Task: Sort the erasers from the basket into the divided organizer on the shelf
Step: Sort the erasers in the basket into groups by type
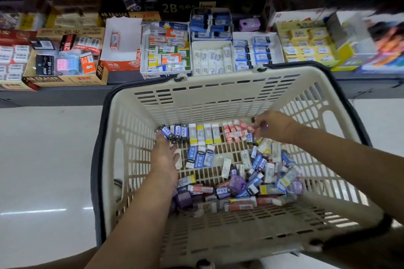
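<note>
On the far shelf, at the left, we see a brown carton printed "4B ERASER" with mixed packs in it. To its right stands the divided organizer, whose sections hold multicoloured, plain white and blue-sleeved stock. A yellow box sits at the far right of the shelf.

Nearer to us, the cream basket with black handles rests in front of the shelf, above a pale floor. The erasers all lie on the basket bottom.

The left hand reaches in along the left wall. Its fingers are extended and fairly flat, and the tips touch the blue-black erasers at the left end of a neat row against the far wall. That row continues rightward with white-yellow erasers, then red-white erasers. A short second row of blue-white erasers lies just nearer.

The right hand is over the right end of the red-white group, fingers curled narrow. We cannot tell whether it grips one. The loose pile fills the near right area.
</note>
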Tool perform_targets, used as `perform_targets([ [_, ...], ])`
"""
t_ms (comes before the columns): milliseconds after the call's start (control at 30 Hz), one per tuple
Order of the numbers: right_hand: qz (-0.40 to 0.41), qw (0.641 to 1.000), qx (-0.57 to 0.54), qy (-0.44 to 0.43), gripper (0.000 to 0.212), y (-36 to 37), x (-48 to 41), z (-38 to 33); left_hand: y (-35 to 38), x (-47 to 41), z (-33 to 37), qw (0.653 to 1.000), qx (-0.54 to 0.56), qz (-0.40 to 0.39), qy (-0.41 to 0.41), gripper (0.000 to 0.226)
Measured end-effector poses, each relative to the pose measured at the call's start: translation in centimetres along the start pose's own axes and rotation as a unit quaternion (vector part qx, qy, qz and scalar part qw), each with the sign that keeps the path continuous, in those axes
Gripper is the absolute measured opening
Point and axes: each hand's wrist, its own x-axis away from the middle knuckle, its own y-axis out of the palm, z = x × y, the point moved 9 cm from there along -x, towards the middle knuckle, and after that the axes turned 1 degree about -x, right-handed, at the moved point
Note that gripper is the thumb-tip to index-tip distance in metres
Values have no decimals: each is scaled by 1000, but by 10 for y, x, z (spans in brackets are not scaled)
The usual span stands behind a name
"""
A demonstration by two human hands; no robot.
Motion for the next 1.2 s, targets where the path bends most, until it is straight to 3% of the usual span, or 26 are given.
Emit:
perform_targets([
  [67, -17, 991, 135, -16, 17, 4, 4, 10, -1, 2, 2, 1000, 6, 5, 0, 59],
  [167, -43, 975, 215, -30, 39, 17, 8, 5, -4, 6, 5, 1000, 15, 10, 9, 60],
  [300, -50, 936, 343, -56, 46, 25, 9, -9, -8, 5, 7, 999, 21, 15, 19, 60],
  [467, -75, 916, 392, -38, 48, 23, 6, -9, -5, 9, 7, 1000, -19, 2, 22, 53],
  [567, -57, 953, 298, -9, 40, 13, 9, -14, 13, 17, 0, 996, -83, -34, 13, 35],
  [667, -16, 999, -24, 41, 32, 7, 14, -31, 44, 28, -19, 975, -189, -118, -16, 28],
  [733, 0, 965, -248, 82, 27, 19, 13, -48, 58, 32, -26, 965, -222, -140, -11, 29],
  [800, 12, 923, -360, 135, 31, 41, 7, -62, 62, 31, -21, 965, -233, -119, 16, 19],
  [933, 26, 865, -466, 183, 17, 78, -9, -84, 61, 24, -17, 967, -235, -92, 28, 30],
  [1100, 25, 928, -354, 114, 12, 82, -21, -100, 59, 19, -21, 968, -234, -91, 19, 37],
  [1200, 25, 945, -308, 103, 11, 78, -22, -102, 60, 16, -19, 966, -242, -86, 41, 32],
])
